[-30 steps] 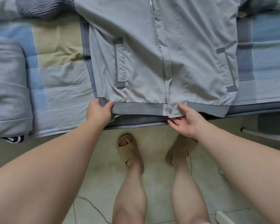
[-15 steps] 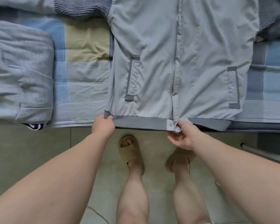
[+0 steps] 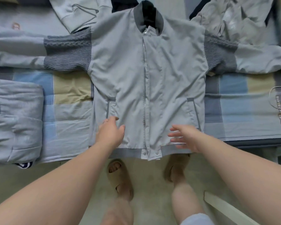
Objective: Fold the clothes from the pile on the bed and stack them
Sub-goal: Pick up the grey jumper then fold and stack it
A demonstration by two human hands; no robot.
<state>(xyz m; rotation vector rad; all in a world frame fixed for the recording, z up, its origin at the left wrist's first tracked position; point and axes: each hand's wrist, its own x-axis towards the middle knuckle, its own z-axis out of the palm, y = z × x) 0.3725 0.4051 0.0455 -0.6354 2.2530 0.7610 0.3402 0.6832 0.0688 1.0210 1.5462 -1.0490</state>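
A: What takes up the most room?

B: The bed [image 3: 68, 111], under a patchwork sheet of blue, tan and grey. Spread across it lies a pale grey bomber jacket [image 3: 169, 78], front up and zipped. Its collar is at the far side and its ribbed hem at the near edge of the bed. The sleeves [image 3: 23, 51] stretch out to left and right.

A: And the rest of the laundry?

B: A folded grey garment [image 3: 14, 120] sits near the left edge, apart from the jacket. Crumpled clothes [image 3: 233, 21] are heaped at the far right, beyond the shoulder.

A: The hands?

B: Both are open and grip nothing. The left hand [image 3: 109, 133] is over the lower front by the left pocket, fingers loosely spread. The right hand [image 3: 183, 137] is just right of the zip, fingers splayed and blurred. I cannot tell whether they press the cloth or hover over it.

A: So which step is this?

B: Flattening the jacket before any fold, I'd judge. Next, each sleeve probably needs bringing across the chest. Then the hem goes up toward the collar, and the bundle joins the folded garment.
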